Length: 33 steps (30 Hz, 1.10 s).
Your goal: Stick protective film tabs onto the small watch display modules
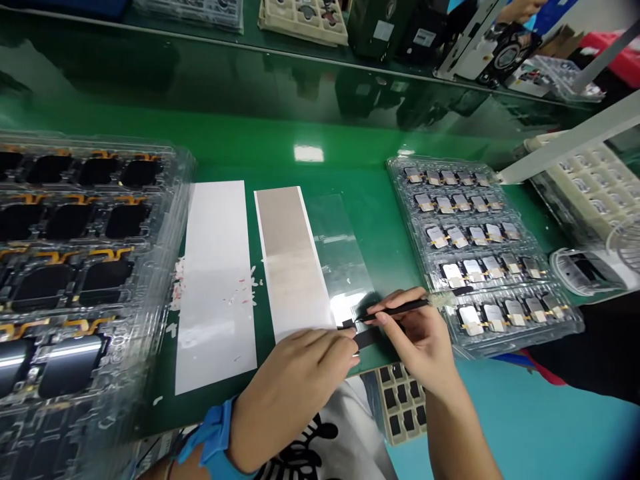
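Observation:
At the front edge of the green bench, my left hand point(305, 377) has its fingers closed on a small dark part point(367, 338). Just to its right my right hand point(417, 333) pinches a thin black tool point(405, 308), its tip touching close to the left fingertips. Beneath and behind the hands lie a clear film strip point(340, 240) and a beige strip with white borders point(290, 253). Farther left is a white sheet point(215, 280) with small pink and white scraps around and on it. My fingers cover part of the dark part.
Clear trays of black screens point(173, 220) are stacked at left. A clear tray of small silvery parts point(425, 250) lies at right, beside a round plastic container point(575, 283). Below the bench edge sits a beige tray point(395, 437). A shelf edge point(200, 41) runs across the back.

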Motion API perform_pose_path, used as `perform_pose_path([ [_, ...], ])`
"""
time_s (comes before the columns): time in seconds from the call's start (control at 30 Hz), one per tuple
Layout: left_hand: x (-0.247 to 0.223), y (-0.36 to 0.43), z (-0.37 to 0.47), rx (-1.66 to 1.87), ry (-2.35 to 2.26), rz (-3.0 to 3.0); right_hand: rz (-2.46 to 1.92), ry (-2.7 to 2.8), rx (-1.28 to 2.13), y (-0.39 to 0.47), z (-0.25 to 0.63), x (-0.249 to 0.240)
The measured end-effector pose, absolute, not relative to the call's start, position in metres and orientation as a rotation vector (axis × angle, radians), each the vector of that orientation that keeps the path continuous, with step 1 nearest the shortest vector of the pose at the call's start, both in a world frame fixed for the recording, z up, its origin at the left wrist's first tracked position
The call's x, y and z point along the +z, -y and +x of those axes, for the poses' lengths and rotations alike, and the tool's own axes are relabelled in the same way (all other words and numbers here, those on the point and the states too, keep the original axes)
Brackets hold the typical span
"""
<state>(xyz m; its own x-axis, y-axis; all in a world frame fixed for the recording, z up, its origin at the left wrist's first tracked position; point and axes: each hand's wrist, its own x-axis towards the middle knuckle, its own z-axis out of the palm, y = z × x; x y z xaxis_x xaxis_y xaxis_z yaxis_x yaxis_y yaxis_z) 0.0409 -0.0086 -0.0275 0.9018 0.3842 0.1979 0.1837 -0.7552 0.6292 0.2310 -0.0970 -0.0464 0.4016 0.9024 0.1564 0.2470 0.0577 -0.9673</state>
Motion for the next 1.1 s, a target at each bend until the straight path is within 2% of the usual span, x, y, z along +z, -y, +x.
perform_pose_path([
  [0.57, -0.032, 0.01, 0.041, 0.471, -0.442, 2.369, -1.496, 1.067, 0.685, 0.099, 0.231, -0.05],
  [0.77, -0.028, 0.007, 0.038, 0.398, -0.581, 2.112, -1.439, 0.903, 0.779, 0.094, 0.23, -0.042],
  [1.1, -0.015, 0.0, 0.03, 0.599, -0.758, 1.766, -1.271, 0.791, 0.544, 0.087, 0.209, -0.019],
])
